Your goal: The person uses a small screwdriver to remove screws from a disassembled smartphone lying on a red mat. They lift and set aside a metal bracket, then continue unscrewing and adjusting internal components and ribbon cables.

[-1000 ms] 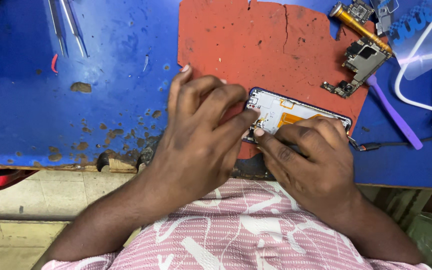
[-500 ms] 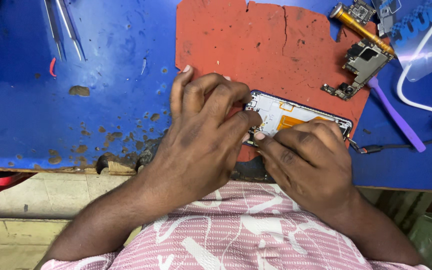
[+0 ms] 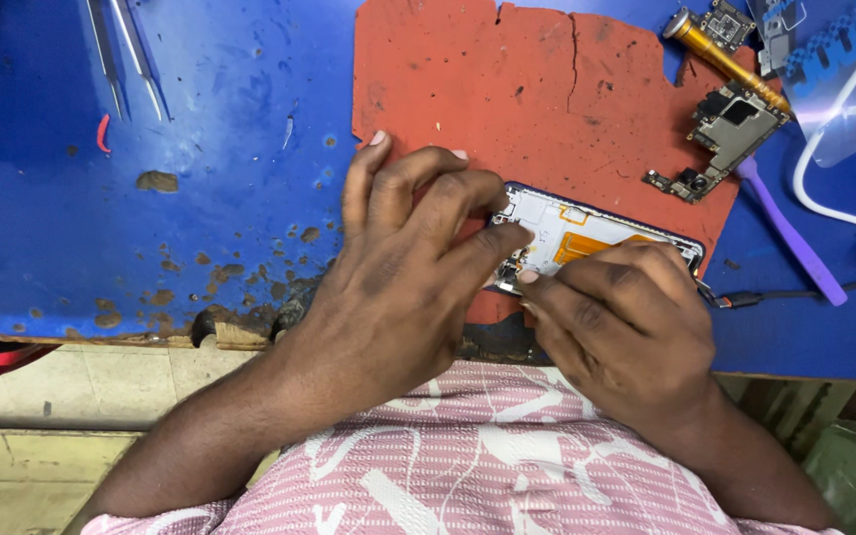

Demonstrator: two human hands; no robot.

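Observation:
An opened phone frame (image 3: 587, 233) with white inner plate and an orange flex strip lies on a worn red mat (image 3: 517, 89) over the blue bench top (image 3: 151, 228). My left hand (image 3: 403, 272) rests on the frame's near-left end, fingers curled, forefinger tip pressing on its corner. My right hand (image 3: 626, 327) covers the frame's near-right part, fingertips pinched close to the left forefinger. What sits between the fingertips is hidden.
A bare circuit board (image 3: 730, 134) lies on the mat's far right, beside a brass-handled tool (image 3: 720, 54) and a purple pry stick (image 3: 790, 238). Metal tweezers (image 3: 126, 50) lie far left. A white cable (image 3: 844, 188) and clear plastic sheet (image 3: 844, 69) are at the right edge.
Both hands stay on the phone frame; the fingertips have shifted slightly and drawn closer together at its near-left corner.

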